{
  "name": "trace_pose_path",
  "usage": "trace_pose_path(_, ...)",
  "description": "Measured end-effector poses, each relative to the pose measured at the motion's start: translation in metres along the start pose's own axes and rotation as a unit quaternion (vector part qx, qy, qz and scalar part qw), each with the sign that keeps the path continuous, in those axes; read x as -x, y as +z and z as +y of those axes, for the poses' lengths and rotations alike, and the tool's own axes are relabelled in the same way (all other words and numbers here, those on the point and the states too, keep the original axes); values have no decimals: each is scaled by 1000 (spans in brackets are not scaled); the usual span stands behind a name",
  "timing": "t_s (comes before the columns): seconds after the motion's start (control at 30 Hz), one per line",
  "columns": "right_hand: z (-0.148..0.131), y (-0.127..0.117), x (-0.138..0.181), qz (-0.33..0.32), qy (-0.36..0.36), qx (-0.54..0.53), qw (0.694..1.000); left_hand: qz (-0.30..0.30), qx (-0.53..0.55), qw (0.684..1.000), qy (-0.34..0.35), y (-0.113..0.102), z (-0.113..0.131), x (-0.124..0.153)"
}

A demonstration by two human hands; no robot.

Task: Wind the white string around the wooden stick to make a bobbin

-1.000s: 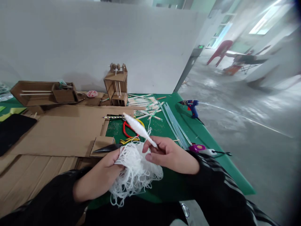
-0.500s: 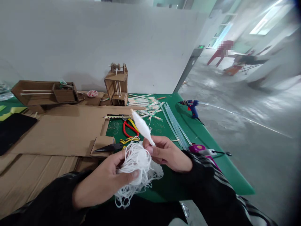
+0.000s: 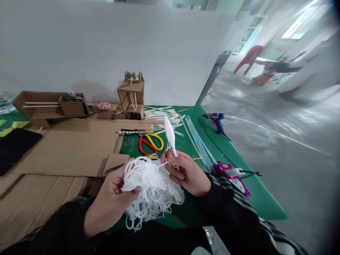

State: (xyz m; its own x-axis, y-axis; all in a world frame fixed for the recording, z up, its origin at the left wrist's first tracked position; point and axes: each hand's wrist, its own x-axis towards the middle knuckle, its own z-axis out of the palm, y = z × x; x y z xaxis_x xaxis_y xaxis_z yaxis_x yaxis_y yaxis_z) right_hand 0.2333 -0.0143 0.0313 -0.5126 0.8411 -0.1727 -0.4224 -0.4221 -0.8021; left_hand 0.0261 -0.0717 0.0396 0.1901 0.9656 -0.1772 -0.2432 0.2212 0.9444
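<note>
Your left hand (image 3: 113, 196) pinches the white cord tangle (image 3: 148, 202), your right hand (image 3: 190, 174) the wound spindle (image 3: 169, 131) by its base, likely to contain loops and leave the winding exposed.

A left hand (image 3: 113, 196) grips the left edge of a bundle of white string (image 3: 151, 198), thumb laid across its front, fingers mostly hidden behind. At the bundle's upper right, the right hand (image 3: 187, 173) holds a pinch between thumb and fingertips, lower fingers curled toward the palm. Both forearms, in black striped sleeves (image 3: 236, 216), angle inward from either side below the string.
</note>
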Motion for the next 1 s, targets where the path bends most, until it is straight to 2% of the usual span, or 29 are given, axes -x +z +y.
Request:
trace_pose_path(0.17, 2, -2, 1, -6, -27, -35, 999, -48, 30, 996, -69, 4, 1, 1)
trace_pose_path(0.4, 2, -5, 5, -92, -29, -73, 993, -73, 0, 994, -84, 9, 3, 0)
trace_pose_path(0.77, 5, 2, 4, -26, -50, 7, 998, -114, 76, 982, -130, 12, 11, 5)
trace_pose_path(1.0, 12, 5, 9, -34, -54, 50, 997, -143, 67, 977, -141, 12, 10, 5)
